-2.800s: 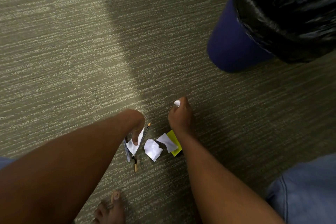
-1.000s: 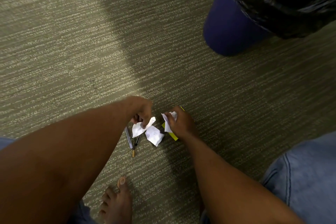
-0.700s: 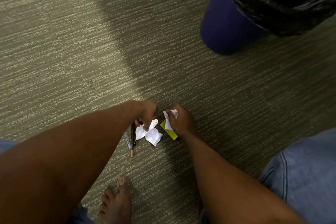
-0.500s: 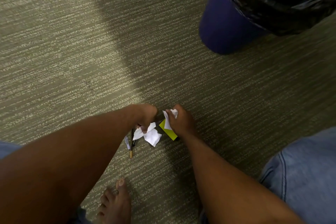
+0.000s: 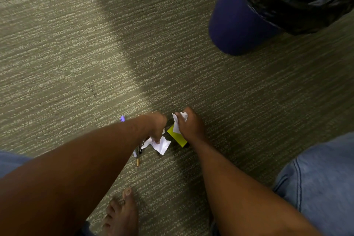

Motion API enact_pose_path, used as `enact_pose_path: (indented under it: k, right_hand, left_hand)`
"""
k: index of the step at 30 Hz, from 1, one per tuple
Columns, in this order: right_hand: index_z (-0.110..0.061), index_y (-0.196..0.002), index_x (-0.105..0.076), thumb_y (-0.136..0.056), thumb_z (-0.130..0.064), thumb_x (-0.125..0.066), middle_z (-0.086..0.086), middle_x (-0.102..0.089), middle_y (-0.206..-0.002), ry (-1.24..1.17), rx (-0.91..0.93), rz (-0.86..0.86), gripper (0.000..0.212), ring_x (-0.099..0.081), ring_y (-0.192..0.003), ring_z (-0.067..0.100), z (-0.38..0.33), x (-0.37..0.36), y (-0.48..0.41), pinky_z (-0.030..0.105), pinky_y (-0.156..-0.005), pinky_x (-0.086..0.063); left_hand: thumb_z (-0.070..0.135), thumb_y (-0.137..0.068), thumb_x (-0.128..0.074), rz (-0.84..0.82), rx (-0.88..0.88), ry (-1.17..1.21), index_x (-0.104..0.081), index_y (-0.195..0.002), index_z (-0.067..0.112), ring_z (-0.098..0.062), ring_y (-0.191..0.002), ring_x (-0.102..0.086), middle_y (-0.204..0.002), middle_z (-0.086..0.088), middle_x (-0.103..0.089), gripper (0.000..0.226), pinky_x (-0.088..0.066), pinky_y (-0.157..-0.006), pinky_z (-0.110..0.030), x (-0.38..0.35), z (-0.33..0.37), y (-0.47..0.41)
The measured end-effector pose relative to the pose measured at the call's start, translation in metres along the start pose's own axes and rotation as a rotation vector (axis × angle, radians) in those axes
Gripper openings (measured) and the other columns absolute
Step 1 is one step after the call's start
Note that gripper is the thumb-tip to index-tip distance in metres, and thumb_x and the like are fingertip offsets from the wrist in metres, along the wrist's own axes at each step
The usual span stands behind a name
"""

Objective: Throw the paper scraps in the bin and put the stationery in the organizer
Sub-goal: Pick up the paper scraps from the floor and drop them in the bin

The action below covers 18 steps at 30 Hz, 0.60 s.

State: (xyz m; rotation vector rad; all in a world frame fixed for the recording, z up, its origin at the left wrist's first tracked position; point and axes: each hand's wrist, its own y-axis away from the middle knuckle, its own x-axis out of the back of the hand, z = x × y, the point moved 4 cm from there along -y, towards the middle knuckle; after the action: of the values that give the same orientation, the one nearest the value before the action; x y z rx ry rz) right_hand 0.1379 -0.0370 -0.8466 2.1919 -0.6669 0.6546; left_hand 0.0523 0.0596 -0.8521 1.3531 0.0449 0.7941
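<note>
White paper scraps [image 5: 161,144] lie crumpled on the carpet, and my left hand [image 5: 157,126] pinches them from above. My right hand [image 5: 191,125] is closed on other white scraps [image 5: 179,120] that stick out past its fingers. Under the right hand lies a yellow pad of sticky notes [image 5: 177,137]. Pens and a pencil [image 5: 138,156] lie partly hidden beneath my left wrist. A purple pen tip [image 5: 122,119] shows beyond my left forearm. The blue bin [image 5: 235,25] with a black liner stands at the upper right.
Grey-green striped carpet [image 5: 76,53] covers the floor. My bare foot [image 5: 122,214] rests near the bottom edge below the pens. My knee in blue jeans [image 5: 321,188] fills the lower right. No organizer is in view.
My right hand has gathered a flat scrap off the sticky notes into its grip. My left hand has bunched the left scrap against the middle one. The view has shifted slightly.
</note>
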Motion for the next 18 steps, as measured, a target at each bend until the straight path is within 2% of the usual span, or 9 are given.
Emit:
enact_pose_path:
  k: [4,6,9,12,15,18]
  right_hand:
    - [-0.016,-0.079,-0.046,-0.091,-0.033,-0.058,0.016,-0.068,-0.089,-0.014,0.000,0.006,0.024,-0.062,-0.082,0.031,-0.002,0.002,0.000,0.027,-0.063,-0.034]
    - [-0.016,-0.079,-0.047,-0.091,-0.032,-0.058,0.016,-0.068,-0.090,-0.018,-0.006,0.018,0.023,-0.062,-0.083,0.031,-0.002,0.003,0.000,0.028,-0.062,-0.035]
    - [-0.015,-0.080,-0.049,-0.091,-0.033,-0.058,0.017,-0.068,-0.090,-0.013,-0.005,0.024,0.023,-0.062,-0.083,0.033,-0.003,0.003,0.000,0.031,-0.064,-0.038]
    - [-0.008,-0.084,-0.053,-0.091,-0.033,-0.058,0.016,-0.067,-0.092,-0.007,-0.007,0.021,0.026,-0.062,-0.084,0.032,-0.004,0.003,-0.001,0.029,-0.063,-0.036]
    - [-0.006,-0.086,-0.054,-0.091,-0.033,-0.058,0.016,-0.067,-0.092,-0.011,-0.010,0.020,0.027,-0.061,-0.084,0.031,-0.006,0.003,-0.001,0.029,-0.063,-0.035]
    - [-0.009,-0.083,-0.052,-0.091,-0.034,-0.058,0.015,-0.067,-0.091,-0.014,-0.012,0.016,0.027,-0.061,-0.083,0.031,-0.007,0.005,0.000,0.030,-0.063,-0.037]
  left_hand:
    - [0.040,-0.072,-0.077,0.017,0.026,0.037,-0.069,-0.102,0.006,-0.025,-0.095,-0.067,-0.103,-0.009,-0.071,0.046,-0.051,-0.076,-0.031,0.000,0.002,-0.002]
    - [0.038,-0.072,-0.078,0.022,0.051,0.043,-0.069,-0.103,0.006,-0.025,-0.096,-0.067,-0.104,-0.009,-0.071,0.046,-0.053,-0.080,-0.033,-0.004,0.005,-0.003]
    - [0.013,-0.079,-0.070,0.112,0.119,0.083,-0.067,-0.104,0.005,-0.029,-0.100,-0.066,-0.109,-0.012,-0.068,0.026,-0.055,-0.080,-0.037,-0.010,0.009,-0.004]
    - [-0.001,-0.083,-0.058,0.165,0.133,0.119,-0.065,-0.106,0.003,-0.032,-0.102,-0.065,-0.112,-0.016,-0.066,0.024,-0.054,-0.080,-0.039,-0.011,0.011,-0.005]
    - [0.001,-0.082,-0.062,0.129,0.129,0.121,-0.064,-0.109,0.002,-0.030,-0.100,-0.065,-0.111,-0.016,-0.067,0.028,-0.053,-0.081,-0.036,-0.007,0.007,-0.007]
    - [0.021,-0.081,-0.072,0.055,0.115,0.107,-0.062,-0.119,0.005,-0.026,-0.108,-0.063,-0.118,-0.011,-0.066,0.042,-0.049,-0.090,-0.032,0.004,0.004,-0.008]
